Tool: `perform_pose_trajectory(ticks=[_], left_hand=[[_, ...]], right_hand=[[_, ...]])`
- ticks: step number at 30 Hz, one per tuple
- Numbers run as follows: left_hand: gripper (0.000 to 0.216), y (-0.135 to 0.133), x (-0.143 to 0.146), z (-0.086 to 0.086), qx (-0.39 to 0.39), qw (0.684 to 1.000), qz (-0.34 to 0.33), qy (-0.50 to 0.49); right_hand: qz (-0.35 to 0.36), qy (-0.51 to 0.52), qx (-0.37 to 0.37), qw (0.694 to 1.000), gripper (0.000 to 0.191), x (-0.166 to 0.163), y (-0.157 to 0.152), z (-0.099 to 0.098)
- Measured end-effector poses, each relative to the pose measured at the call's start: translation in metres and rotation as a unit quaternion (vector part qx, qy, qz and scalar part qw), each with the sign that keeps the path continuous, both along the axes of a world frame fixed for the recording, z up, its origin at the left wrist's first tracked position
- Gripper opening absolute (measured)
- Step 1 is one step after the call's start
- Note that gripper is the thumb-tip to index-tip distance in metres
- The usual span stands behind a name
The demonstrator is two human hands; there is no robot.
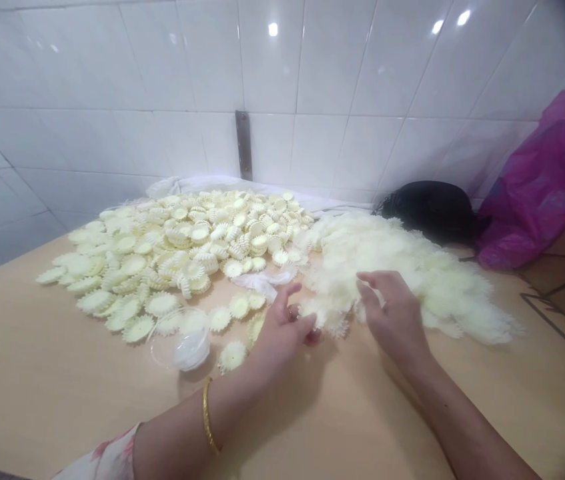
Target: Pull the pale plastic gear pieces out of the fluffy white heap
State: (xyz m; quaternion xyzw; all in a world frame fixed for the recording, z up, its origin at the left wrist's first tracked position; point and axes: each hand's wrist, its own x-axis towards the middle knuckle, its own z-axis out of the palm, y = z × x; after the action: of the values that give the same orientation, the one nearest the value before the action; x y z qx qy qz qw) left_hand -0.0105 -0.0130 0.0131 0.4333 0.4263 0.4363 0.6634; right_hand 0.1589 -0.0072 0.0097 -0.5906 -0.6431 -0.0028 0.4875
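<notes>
My left hand point(285, 327), with a gold bangle point(206, 417) at its wrist, is above the table's middle with its fingers curled. A pale frilled edge shows by its thumb; whether the hand holds it is unclear. My right hand point(396, 313) pinches thumb and forefinger together at the front of a pile of sheer, pale-yellow frilled pieces point(387, 250). Anything in that pinch is too small to make out. Left of my hands spreads a heap of cream, scalloped discs point(197, 233), with several loose discs point(232, 357) near my left forearm.
A clear spool of whitish thread point(191, 348) lies in front of the heap. White plastic point(262, 283) lies between the piles on the wooden table point(62, 393). A black bag point(432, 210) and a magenta bag point(547, 180) are at right, by the tiled wall point(187, 60).
</notes>
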Motion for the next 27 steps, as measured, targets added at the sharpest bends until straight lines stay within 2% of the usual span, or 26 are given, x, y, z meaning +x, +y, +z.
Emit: perform_pose_trajectory(ticks=[2,5,11,19,27], left_hand=[[0.048,0.0,0.001,0.001,-0.027,0.999,0.005,-0.027],[0.031,0.001,0.001,-0.002,-0.04,0.998,-0.018,-0.045],[0.016,0.004,-0.002,-0.009,-0.039,0.997,-0.052,-0.031],[0.022,0.002,-0.001,-0.006,0.004,0.999,-0.038,-0.022],[0.031,0.002,0.0,-0.004,0.025,0.999,-0.018,-0.008]], right_hand=[[0.002,0.002,0.008,1.0,0.016,-0.002,-0.002,0.001],[0.049,0.02,-0.022,0.998,0.014,-0.011,-0.009,0.006],[0.09,0.072,-0.087,0.99,0.018,-0.02,-0.016,0.014],[0.149,0.093,-0.128,0.976,0.019,-0.026,-0.02,0.016],[0.176,0.119,-0.162,0.964,0.02,-0.028,-0.02,0.017]])
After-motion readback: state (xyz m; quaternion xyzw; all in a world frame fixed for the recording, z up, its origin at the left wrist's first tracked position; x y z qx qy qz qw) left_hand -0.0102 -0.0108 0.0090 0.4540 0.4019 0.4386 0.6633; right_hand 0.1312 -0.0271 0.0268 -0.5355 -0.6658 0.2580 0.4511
